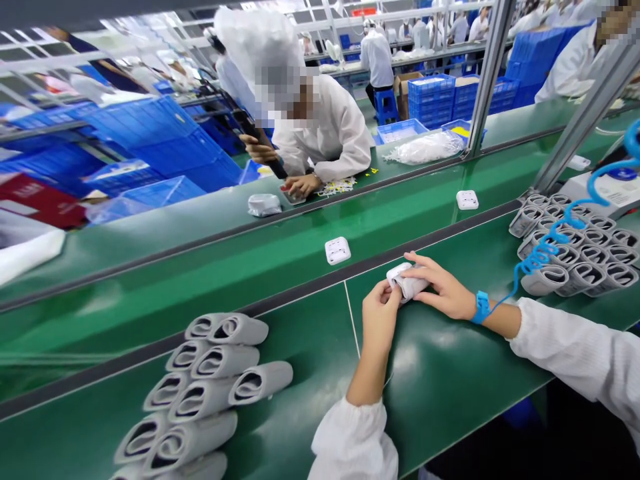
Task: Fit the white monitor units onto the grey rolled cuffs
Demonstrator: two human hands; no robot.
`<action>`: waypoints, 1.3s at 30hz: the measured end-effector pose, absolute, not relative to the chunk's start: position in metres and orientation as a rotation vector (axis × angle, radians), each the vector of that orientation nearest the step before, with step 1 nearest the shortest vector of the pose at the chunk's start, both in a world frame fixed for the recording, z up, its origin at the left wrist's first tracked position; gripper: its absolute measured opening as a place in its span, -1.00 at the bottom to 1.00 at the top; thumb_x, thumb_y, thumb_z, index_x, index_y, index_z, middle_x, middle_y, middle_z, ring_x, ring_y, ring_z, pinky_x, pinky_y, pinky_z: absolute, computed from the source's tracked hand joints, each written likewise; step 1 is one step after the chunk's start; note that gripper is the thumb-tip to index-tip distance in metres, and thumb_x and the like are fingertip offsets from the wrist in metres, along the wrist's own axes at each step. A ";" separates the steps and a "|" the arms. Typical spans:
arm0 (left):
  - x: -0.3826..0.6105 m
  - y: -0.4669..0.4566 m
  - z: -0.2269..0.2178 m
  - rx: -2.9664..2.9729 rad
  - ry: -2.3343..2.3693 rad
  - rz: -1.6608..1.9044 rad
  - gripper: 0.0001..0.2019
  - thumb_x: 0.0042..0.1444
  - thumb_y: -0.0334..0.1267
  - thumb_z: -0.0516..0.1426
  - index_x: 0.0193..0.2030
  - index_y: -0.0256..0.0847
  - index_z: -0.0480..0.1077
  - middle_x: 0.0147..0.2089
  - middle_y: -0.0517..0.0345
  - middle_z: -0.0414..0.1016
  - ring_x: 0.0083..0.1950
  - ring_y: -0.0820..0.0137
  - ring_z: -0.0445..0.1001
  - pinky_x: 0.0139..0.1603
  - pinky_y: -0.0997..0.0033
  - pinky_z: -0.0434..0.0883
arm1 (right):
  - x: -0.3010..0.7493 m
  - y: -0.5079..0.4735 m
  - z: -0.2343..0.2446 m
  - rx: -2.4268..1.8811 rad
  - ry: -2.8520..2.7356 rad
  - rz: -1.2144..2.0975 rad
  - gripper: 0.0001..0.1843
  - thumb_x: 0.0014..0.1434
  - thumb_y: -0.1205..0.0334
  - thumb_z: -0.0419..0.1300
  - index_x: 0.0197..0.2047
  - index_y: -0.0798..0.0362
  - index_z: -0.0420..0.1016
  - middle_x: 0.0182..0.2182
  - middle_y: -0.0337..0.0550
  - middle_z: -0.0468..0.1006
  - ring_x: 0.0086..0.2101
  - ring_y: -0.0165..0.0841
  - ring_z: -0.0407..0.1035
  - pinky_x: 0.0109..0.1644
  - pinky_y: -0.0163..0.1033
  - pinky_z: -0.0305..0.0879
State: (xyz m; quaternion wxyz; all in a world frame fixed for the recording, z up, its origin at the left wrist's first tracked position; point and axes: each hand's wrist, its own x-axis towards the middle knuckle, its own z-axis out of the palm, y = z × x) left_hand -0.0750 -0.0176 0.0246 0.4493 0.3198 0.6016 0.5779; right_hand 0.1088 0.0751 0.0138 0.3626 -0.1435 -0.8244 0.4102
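Both of my hands are closed on a small white plastic housing (397, 272) with a rolled grey cuff (413, 288) against it, like a wrist blood pressure monitor. My left hand (379, 310) pinches its near left side between thumb and fingers. From the right, my right hand (445, 287) grips the grey cuff, fingers over the top and thumb below. The piece is held just above the green bench, by the belt's dark edge. Whether cuff and housing are joined is hidden by my fingers. A blue wrist strap (481, 307) with a coiled cord is on my right wrist.
Rolled grey cuffs (215, 393) stand in rows at left, and more cuffs (575, 247) are grouped at right under the coiled blue cord (545, 250). Two white housings (338, 251) lie on the green belt (280, 257). Across it a co-worker (325, 127) leans over small parts. Metal posts (493, 80) rise beyond.
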 end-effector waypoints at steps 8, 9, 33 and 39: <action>-0.075 -0.017 0.021 0.858 1.473 1.512 -0.68 0.15 -0.15 0.35 0.01 -0.23 0.67 -0.06 0.00 0.76 -0.05 0.19 0.69 0.05 0.27 0.55 | 0.110 0.067 0.021 -0.332 -2.143 1.108 -0.44 0.54 0.14 0.26 0.54 -0.22 0.45 0.68 -0.13 0.04 0.65 -0.03 -0.14 0.71 0.24 -0.13; -0.076 -0.016 0.023 0.850 1.458 1.527 -0.67 0.14 -0.15 0.35 0.01 -0.23 0.67 -0.06 0.00 0.76 -0.04 0.18 0.69 0.09 0.25 0.56 | 0.109 0.067 0.023 -0.346 -2.100 1.185 -0.42 0.53 0.08 0.28 0.55 -0.24 0.44 0.68 -0.16 0.05 0.65 -0.03 -0.14 0.71 0.22 -0.15; -0.088 -0.019 0.024 0.703 1.264 1.372 -0.54 -0.05 -0.12 0.44 0.02 -0.20 0.71 0.00 -0.02 0.77 0.02 0.09 0.71 0.11 0.11 0.64 | 0.107 0.083 0.023 -0.789 -1.384 2.068 -0.37 0.21 -0.12 0.51 0.27 -0.03 0.66 0.04 0.00 0.78 0.02 -0.06 0.70 0.20 0.09 0.65; -0.089 -0.020 0.024 0.843 1.318 1.352 -0.52 -0.03 -0.05 0.46 0.02 -0.23 0.73 0.02 -0.07 0.77 0.14 0.00 0.67 0.23 0.06 0.57 | 0.109 0.092 0.020 -0.823 -1.541 2.114 -0.28 0.07 -0.09 0.58 0.28 -0.16 0.62 0.13 0.04 0.75 0.12 0.08 0.66 0.16 0.11 0.65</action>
